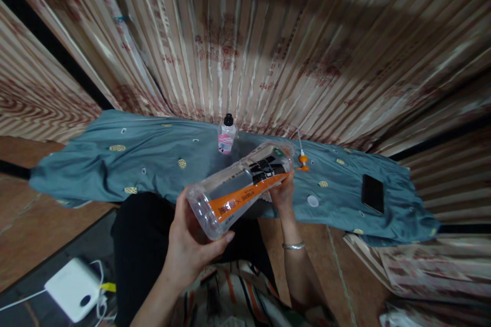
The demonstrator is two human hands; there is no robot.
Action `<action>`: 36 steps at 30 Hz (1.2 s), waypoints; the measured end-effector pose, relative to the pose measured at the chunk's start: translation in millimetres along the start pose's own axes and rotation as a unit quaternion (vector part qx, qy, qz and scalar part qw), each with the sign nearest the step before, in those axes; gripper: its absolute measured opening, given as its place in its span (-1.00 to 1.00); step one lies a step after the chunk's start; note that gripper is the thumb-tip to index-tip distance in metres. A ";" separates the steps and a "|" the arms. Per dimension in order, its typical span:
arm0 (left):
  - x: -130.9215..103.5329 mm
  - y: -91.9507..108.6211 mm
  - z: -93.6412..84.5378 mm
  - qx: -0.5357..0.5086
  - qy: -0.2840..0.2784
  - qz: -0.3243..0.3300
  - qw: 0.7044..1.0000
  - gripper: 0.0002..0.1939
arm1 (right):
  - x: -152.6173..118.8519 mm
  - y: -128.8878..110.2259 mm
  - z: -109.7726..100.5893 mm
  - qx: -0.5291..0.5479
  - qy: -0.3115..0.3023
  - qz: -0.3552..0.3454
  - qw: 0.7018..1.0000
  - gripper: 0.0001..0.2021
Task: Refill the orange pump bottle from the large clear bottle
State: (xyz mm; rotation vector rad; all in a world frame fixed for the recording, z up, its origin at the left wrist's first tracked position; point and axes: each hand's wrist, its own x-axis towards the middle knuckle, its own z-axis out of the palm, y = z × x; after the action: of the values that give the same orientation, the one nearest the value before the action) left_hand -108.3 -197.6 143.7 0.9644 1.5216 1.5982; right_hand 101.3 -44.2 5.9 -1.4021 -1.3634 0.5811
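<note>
A large clear plastic bottle (232,191) with an orange and black label lies tilted between my two hands, above the cloth-covered table. My left hand (192,245) grips its near lower end, thumb along the underside. My right hand (283,191) is closed around the far, upper end, its fingers partly hidden behind the bottle. An orange pump head (303,162) with a pale tube lies on the cloth just right of that far end. Behind the big bottle stands a small clear bottle (227,138) with a black cap and pink label.
A teal patterned cloth (161,163) covers the narrow table. To the right lie a small pale disc (313,201) and a black phone (372,193). A white box-shaped device (72,288) with cables sits at lower left. Patterned curtains (245,46) hang close behind the table.
</note>
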 end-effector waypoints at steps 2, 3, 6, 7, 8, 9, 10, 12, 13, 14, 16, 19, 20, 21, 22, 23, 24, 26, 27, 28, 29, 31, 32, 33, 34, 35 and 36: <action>-0.2 -0.3 -0.2 -0.004 0.002 -0.012 1.000 -0.12 | 0.1 0.1 -0.2 0.001 -0.002 0.001 1.000 -0.41; -0.3 -0.3 -0.3 -0.004 0.003 -0.016 1.000 -0.12 | 0.1 0.3 -0.2 0.001 -0.002 0.001 1.000 -0.41; -0.4 0.2 0.0 0.003 0.007 -0.016 1.000 -0.14 | 0.1 0.8 0.1 -0.003 0.003 -0.002 1.000 -0.40; -0.3 0.4 0.3 0.005 0.008 -0.012 1.000 -0.15 | 0.1 0.8 0.2 -0.005 0.005 -0.001 1.000 -0.41; -0.3 0.6 0.5 0.005 0.007 -0.007 1.000 -0.15 | 0.1 0.8 0.3 -0.006 0.006 -0.001 1.000 -0.41; -0.3 0.8 0.7 0.005 0.006 -0.001 1.000 -0.16 | 0.0 0.7 0.4 -0.006 0.007 -0.001 1.000 -0.42; -0.2 0.8 0.9 0.005 0.006 0.004 1.000 -0.16 | 0.0 0.7 0.5 -0.006 0.007 -0.003 1.000 -0.42; -0.1 0.6 1.0 0.005 0.007 0.015 1.000 -0.17 | 0.2 0.7 0.8 -0.005 0.008 -0.008 1.000 -0.43; -0.1 0.3 1.0 0.006 0.009 0.020 1.000 -0.17 | 0.4 0.7 0.9 -0.005 0.009 -0.009 1.000 -0.43; 0.0 -0.1 1.0 0.008 0.011 0.025 1.000 -0.17 | 0.5 0.7 1.0 -0.005 0.009 -0.011 1.000 -0.43; -0.1 -0.9 1.0 0.009 0.012 0.031 0.999 -0.18 | 0.8 0.3 0.7 -0.005 0.008 -0.010 1.000 -0.44; -0.3 -2.0 0.8 0.007 0.005 0.035 0.999 -0.19 | 0.5 -2.6 -0.8 -0.009 0.002 -0.007 1.000 -0.47; -0.3 -2.3 0.6 0.008 0.004 0.037 0.999 -0.19 | 0.1 -4.4 -1.6 -0.012 -0.003 -0.004 1.000 -0.48; -0.2 -2.4 0.4 0.009 0.003 0.039 0.999 -0.19 | -0.4 -6.5 -2.4 -0.015 -0.010 0.000 1.000 -0.48; -0.1 -2.4 0.3 0.011 0.003 0.040 0.999 -0.19 | -0.9 -8.7 -3.3 -0.019 -0.018 0.004 1.000 -0.49; 0.0 -2.4 0.2 0.012 0.004 0.042 0.999 -0.20 | -1.4 -10.9 -4.0 -0.024 -0.024 0.010 0.999 -0.48; 0.1 -2.3 0.1 0.012 0.006 0.043 0.999 -0.20 | -1.8 -12.9 -4.7 -0.028 -0.029 0.014 0.999 -0.47; 0.3 -1.9 0.1 0.009 0.005 0.042 0.999 -0.20 | -2.3 -15.9 -5.6 -0.036 -0.032 0.023 0.999 -0.46; 0.4 -1.6 0.1 0.008 0.003 0.040 0.999 -0.20 | -2.4 -16.7 -5.8 -0.037 -0.032 0.025 0.998 -0.45; 0.4 -1.3 0.0 0.008 0.001 0.036 0.999 -0.19 | -2.4 -17.2 -5.9 -0.036 -0.032 0.027 0.998 -0.46; 0.4 -1.0 0.0 0.009 -0.001 0.031 0.999 -0.19 | -2.3 -17.4 -5.8 -0.035 -0.032 0.028 0.998 -0.46; 0.4 -0.6 -0.3 0.009 -0.002 0.018 1.000 -0.17 | -2.1 -17.4 -5.5 -0.035 -0.029 0.028 0.999 -0.47; 0.4 -0.4 -0.4 0.009 0.000 0.012 1.000 -0.16 | -1.9 -17.3 -5.4 -0.035 -0.029 0.026 0.999 -0.47; 0.4 -0.3 -0.4 0.008 0.002 0.008 1.000 -0.15 | -1.7 -17.3 -5.2 -0.033 -0.029 0.025 0.999 -0.48; 0.5 -0.2 -0.4 0.007 0.002 0.005 1.000 -0.14 | -1.5 -17.2 -5.1 -0.031 -0.029 0.024 0.999 -0.47; 0.5 -0.1 -0.4 0.007 0.002 0.003 1.000 -0.13 | -1.3 -17.1 -5.1 -0.029 -0.031 0.026 0.999 -0.47; 0.4 -0.1 -0.2 0.008 0.001 0.004 1.000 -0.13 | -1.1 -17.0 -5.1 -0.028 -0.032 0.030 0.999 -0.46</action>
State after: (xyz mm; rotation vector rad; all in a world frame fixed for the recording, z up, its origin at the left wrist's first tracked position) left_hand -108.7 -197.4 143.6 0.9779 1.5355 1.5957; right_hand 98.5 -50.3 22.4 -1.4845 -1.4018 0.6371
